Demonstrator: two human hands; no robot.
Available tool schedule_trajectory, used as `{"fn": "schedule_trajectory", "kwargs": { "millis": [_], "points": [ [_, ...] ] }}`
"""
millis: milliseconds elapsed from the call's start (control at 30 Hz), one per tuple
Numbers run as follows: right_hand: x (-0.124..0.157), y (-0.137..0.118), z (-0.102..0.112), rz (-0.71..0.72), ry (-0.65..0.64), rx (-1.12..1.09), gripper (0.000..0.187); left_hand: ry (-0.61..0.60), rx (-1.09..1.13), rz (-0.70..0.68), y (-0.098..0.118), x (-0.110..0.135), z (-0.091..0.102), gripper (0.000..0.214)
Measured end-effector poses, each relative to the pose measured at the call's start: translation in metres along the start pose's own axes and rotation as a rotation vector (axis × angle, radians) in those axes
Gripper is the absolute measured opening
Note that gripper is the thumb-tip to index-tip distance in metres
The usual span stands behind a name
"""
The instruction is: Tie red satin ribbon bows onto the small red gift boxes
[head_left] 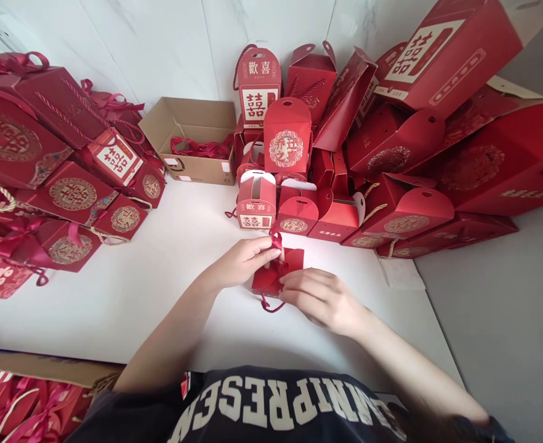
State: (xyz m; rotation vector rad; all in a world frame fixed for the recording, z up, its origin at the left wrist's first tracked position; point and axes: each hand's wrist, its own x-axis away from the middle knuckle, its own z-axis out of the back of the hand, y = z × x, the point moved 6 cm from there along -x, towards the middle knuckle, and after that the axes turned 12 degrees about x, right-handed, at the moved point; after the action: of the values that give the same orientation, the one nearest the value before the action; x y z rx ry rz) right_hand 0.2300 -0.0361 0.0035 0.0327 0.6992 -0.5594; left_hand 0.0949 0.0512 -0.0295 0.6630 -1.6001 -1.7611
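Left hand [248, 263] pinched ribbon [276, 240] by small red box [294, 258]; right hand [321, 300] touched its side, grip unclear; light, even pressure seemed wisest against creasing

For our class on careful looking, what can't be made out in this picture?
Head view: part of the small red box, behind the right hand.
Head view: floor of the cardboard box, behind its front wall and ribbons.
Head view: end of the rightmost red box, cut off by the picture's edge.

1 view (head-worn), facing forward and down, close over white tabletop [160, 246].
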Motion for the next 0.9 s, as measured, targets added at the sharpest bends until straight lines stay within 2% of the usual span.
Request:
{"fn": "schedule_trajectory", "kwargs": {
  "millis": [100,233,400,500,567,667,733,833,900],
  "points": [
    [-0.001,-0.006,-0.006,0.057,-0.048,0.138,0.019,0.023,-0.001,0.017,-0.002,0.000,0.000,0.029],
    [0.001,-0.005,-0.013,0.067,-0.108,0.200,0.020,0.013,0.001,0.018,0.001,0.001,-0.002,0.030],
    [0.003,-0.002,-0.016,0.046,-0.138,0.189,0.022,-0.030,-0.029,0.007,0.007,0.003,-0.005,0.017],
    [0.004,0.001,-0.015,0.019,-0.132,0.090,0.018,-0.012,-0.061,-0.001,0.008,0.004,-0.004,0.012],
    [0.004,0.007,-0.012,-0.045,-0.091,-0.006,0.013,-0.012,-0.083,-0.008,0.008,0.004,-0.004,0.007],
    [0.005,0.029,-0.009,-0.251,-0.015,-0.074,0.008,-0.006,-0.169,-0.016,0.010,0.005,-0.006,0.006],
    [0.005,0.043,-0.012,-0.361,-0.038,-0.098,0.009,0.023,-0.279,-0.081,0.016,0.007,-0.007,0.007],
    [0.003,0.052,-0.021,-0.386,-0.125,-0.151,0.012,0.098,-0.484,-0.232,0.025,0.011,-0.011,0.005],
    [0.002,0.052,-0.024,-0.380,-0.137,-0.136,0.014,0.167,-0.590,-0.290,0.025,0.015,-0.012,0.005]
  ]
}}
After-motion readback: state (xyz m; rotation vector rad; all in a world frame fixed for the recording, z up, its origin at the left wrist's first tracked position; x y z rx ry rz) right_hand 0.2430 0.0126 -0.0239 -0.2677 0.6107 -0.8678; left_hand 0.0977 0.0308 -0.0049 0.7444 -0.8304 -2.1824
